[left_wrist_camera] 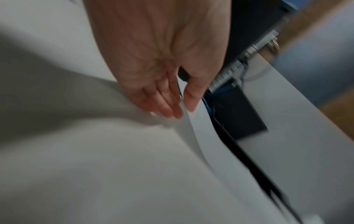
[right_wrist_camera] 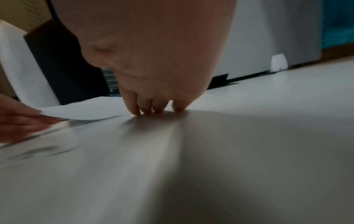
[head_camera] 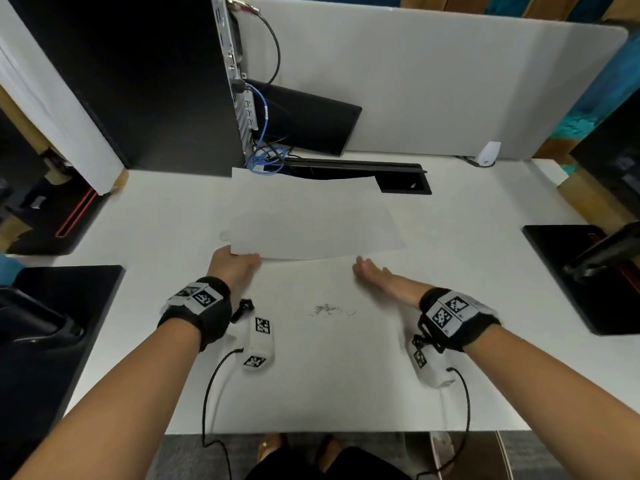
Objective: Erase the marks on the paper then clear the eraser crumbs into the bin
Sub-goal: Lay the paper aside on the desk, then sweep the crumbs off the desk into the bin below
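A white sheet of paper [head_camera: 311, 223] hangs lifted over the far middle of the white table [head_camera: 346, 375], blank on the side that shows. My left hand [head_camera: 239, 261] pinches its near left corner; in the left wrist view the thumb lies on top and the fingers underneath [left_wrist_camera: 182, 112], with the paper [left_wrist_camera: 201, 128] curving away. A small heap of grey eraser crumbs [head_camera: 329, 310] lies on the table between my wrists. My right hand [head_camera: 367, 268] is open, its straight fingertips [right_wrist_camera: 153, 109] touching the table beside the paper's near edge [right_wrist_camera: 86, 112]. No eraser or bin is in sight.
A black computer tower [head_camera: 156, 81] with blue cables [head_camera: 266, 157] stands at the back left, and a black cable slot [head_camera: 381, 171] lies behind the paper. Black monitor bases sit at the left [head_camera: 52, 306] and right [head_camera: 588, 271]. A small white device [head_camera: 488, 154] leans on the grey divider.
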